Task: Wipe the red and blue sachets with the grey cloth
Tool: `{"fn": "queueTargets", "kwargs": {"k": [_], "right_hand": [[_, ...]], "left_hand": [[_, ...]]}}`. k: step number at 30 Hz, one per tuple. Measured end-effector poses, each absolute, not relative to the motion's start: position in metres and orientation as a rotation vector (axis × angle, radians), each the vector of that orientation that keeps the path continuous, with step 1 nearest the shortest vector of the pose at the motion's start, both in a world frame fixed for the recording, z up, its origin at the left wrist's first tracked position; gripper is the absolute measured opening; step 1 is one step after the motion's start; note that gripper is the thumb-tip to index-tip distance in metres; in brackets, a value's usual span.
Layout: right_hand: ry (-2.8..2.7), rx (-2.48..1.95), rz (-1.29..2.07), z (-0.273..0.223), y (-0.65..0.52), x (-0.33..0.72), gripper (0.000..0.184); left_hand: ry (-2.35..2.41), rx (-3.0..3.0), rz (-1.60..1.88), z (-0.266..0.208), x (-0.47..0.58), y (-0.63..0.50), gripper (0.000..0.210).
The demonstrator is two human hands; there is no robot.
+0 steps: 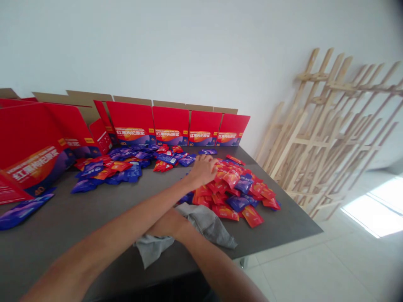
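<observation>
My left hand (203, 170) reaches across my right arm to the left side of a pile of red and blue sachets (231, 176). Its fingers are bent down against the sachets, and what they hold is hidden. Below it, my right hand (163, 224) lies closed on a crumpled grey cloth (204, 222). My left forearm crosses over it and covers part of it, fingers included. Cloth spreads out on both sides of that hand, touching the front of the pile.
A second heap of sachets (126, 161) lies left on the dark table (103, 209). Open red cartons (171, 123) line the wall, with a larger one (28, 151) at left. One long blue packet (23, 209) lies near it. Wooden easels (315, 134) stand beyond the table's right edge.
</observation>
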State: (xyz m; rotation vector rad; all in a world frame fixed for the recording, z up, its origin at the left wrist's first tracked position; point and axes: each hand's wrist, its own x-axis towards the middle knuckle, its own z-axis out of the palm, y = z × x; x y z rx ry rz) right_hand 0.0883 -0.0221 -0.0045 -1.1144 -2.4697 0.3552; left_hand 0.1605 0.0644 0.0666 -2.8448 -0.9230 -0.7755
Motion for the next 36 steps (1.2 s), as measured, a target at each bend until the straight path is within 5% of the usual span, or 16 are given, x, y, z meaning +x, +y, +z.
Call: {"fn": "queueTargets", "kwargs": {"k": [7, 12, 30, 36], "right_hand": [[-2.443, -1.198, 0.433, 0.007, -0.032, 0.092, 0.026], [-2.418, -1.222, 0.471, 0.006, -0.032, 0.092, 0.021], [-2.42, -1.216, 0.531, 0.011, -0.033, 0.095, 0.02], [-2.419, -1.21, 0.523, 0.01, -0.033, 0.095, 0.02]], "left_hand": [[-2.012, -2.381, -0.344, 0.065, -0.018, 0.147, 0.052], [-2.339, -2.208, -0.232, 0.049, -0.108, 0.154, 0.066], [-1.917, -2.239, -0.176, 0.012, -0.159, 0.069, 0.06], [-2.117, -1.98, -0.189, 0.013, -0.18, 0.068, 0.079]]}}
